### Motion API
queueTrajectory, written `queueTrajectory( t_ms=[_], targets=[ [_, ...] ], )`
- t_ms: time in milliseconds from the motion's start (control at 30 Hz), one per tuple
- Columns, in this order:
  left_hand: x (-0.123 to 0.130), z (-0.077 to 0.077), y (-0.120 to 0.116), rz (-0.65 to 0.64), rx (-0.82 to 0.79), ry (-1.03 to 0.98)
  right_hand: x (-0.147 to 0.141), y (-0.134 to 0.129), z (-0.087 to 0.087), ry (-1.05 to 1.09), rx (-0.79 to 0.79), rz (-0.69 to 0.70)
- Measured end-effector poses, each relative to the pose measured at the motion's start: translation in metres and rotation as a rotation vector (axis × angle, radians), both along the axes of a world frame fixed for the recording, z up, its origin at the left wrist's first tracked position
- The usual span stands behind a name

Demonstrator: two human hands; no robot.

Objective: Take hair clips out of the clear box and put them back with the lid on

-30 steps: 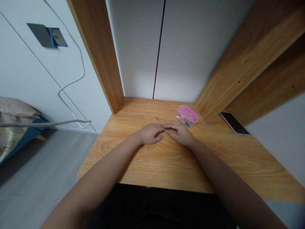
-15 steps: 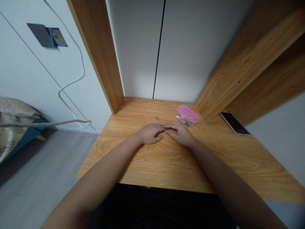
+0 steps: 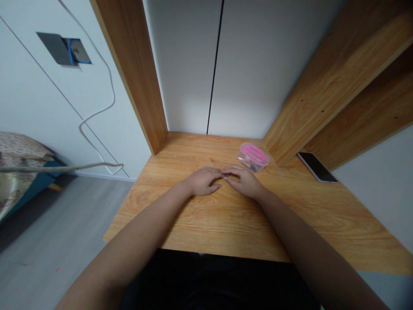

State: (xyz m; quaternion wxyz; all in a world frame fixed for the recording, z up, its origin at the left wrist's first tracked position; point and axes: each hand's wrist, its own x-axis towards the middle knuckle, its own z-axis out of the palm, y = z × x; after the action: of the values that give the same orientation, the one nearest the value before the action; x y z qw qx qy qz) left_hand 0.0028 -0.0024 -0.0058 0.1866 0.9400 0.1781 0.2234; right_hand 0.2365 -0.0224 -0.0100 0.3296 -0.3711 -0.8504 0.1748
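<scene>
Pink-lidded plastic box [image 3: 254, 157] sits on the wooden desk [image 3: 193, 226], just beyond the right hand [image 3: 244, 181]. That hand and the left hand [image 3: 203, 181] lie flat and empty on the desk, their fingertips touching in front of the box. Right of the box, a black smartphone [image 3: 316, 167] lies screen up; well left of it, a white cable [image 3: 112, 101] hangs against a pale wall [image 3: 32, 94].
</scene>
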Motion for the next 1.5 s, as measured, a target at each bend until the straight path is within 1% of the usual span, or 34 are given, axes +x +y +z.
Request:
queueTrajectory(
  t_ms=[200,567,867,1233,1400,1500],
  targets=[
    [-0.0003,-0.002,0.0001,0.002,-0.004,-0.002,-0.001,-0.001,0.0021,-0.002,0.001,-0.001],
    [-0.0002,0.0012,0.0,-0.013,-0.015,-0.005,-0.0005,-0.0001,0.0009,-0.004,-0.006,-0.003],
    [0.0003,-0.0017,0.0006,0.006,-0.009,-0.004,-0.0011,-0.0007,0.002,-0.001,0.001,0.001],
    [0.0001,-0.0009,0.0006,0.004,-0.002,0.0,-0.0005,-0.0004,0.0016,0.001,0.002,0.0],
    [0.0004,-0.001,0.0007,0.001,0.001,0.001,-0.0014,-0.0018,0.0032,-0.004,0.019,0.006],
    [0.0005,-0.0012,0.0007,0.004,0.008,0.013,-0.0021,-0.0037,0.0062,0.004,0.07,-0.013]
  ],
)
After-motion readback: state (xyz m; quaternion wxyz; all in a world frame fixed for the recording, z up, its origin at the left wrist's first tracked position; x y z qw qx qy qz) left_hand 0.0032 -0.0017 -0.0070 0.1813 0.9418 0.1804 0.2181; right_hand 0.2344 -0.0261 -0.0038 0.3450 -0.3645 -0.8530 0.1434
